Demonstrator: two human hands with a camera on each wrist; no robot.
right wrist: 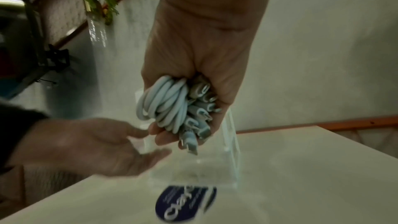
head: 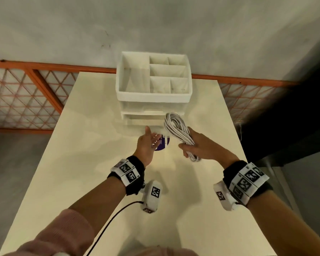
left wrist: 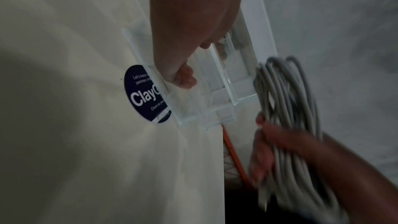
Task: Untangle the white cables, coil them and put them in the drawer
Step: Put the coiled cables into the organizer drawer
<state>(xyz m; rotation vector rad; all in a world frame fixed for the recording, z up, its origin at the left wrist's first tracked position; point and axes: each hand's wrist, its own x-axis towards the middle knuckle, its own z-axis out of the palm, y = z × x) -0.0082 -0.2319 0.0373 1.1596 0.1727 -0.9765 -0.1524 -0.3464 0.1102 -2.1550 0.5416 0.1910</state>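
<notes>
My right hand (head: 190,146) grips a coiled bundle of white cables (head: 175,126) above the table, just right of the drawer unit. In the right wrist view the coil (right wrist: 168,101) and several plug ends (right wrist: 200,108) fill my fist. The white organizer (head: 153,93) has open compartments on top and clear drawers below. Its lowest clear drawer (head: 155,129) stands pulled out. My left hand (head: 148,143) is open, palm turned right, fingers reaching into that drawer's front (left wrist: 215,91). In the left wrist view its fingertips (left wrist: 184,77) lie at the drawer's wall; the coil (left wrist: 286,94) hangs alongside.
A round dark blue sticker (head: 162,145) lies on the white table (head: 100,126) under the drawer's front. An orange railing with mesh (head: 26,100) runs behind the table. A black cord (head: 107,224) trails from my left wrist device. The table's right edge is close to my right arm.
</notes>
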